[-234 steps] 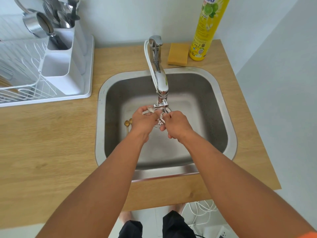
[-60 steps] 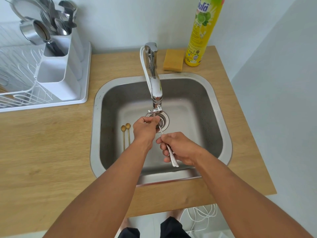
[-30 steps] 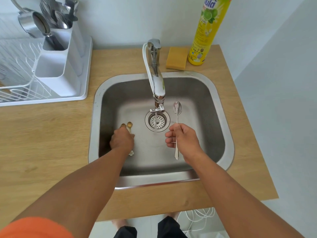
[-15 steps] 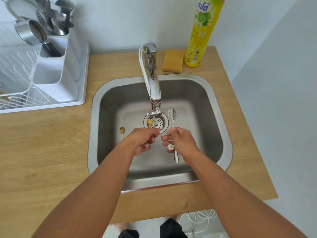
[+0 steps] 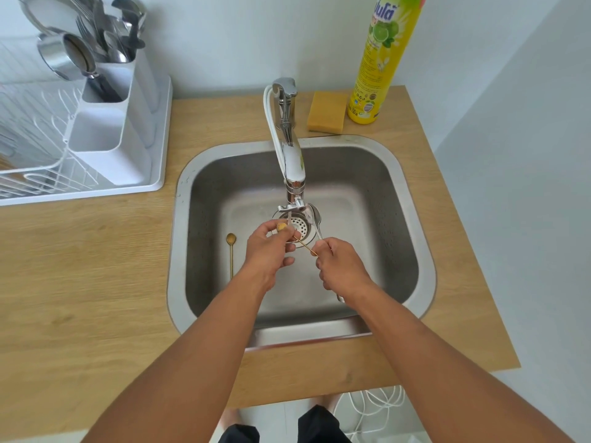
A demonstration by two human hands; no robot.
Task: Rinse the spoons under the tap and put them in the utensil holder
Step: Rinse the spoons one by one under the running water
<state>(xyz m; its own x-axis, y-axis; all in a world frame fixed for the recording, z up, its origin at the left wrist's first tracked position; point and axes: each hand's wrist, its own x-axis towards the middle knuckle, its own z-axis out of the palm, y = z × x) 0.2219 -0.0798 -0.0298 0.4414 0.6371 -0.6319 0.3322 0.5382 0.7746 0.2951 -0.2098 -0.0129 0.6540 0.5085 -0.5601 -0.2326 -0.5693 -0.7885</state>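
Both hands hold one thin gold spoon (image 5: 303,245) under the tap (image 5: 293,167), where a thin stream of water runs. My left hand (image 5: 271,251) pinches its bowl end near the spout. My right hand (image 5: 340,266) grips its handle end, and also holds a silver spoon (image 5: 315,219) whose bowl points up toward the spout. A second gold spoon (image 5: 231,251) lies on the sink floor at the left. The white utensil holder (image 5: 108,123) stands in the dish rack at the upper left, its rear compartment full of cutlery.
The steel sink (image 5: 412,225) is set in a wooden counter (image 5: 80,282). A white dish rack (image 5: 35,155) sits left. A yellow sponge (image 5: 327,111) and a tall yellow detergent bottle (image 5: 380,59) stand behind the sink. The drain strainer (image 5: 300,227) lies below the tap.
My left hand picked one gold spoon off the sink floor; both hands then raised it up under the running water. The silver spoon stays in my right hand.
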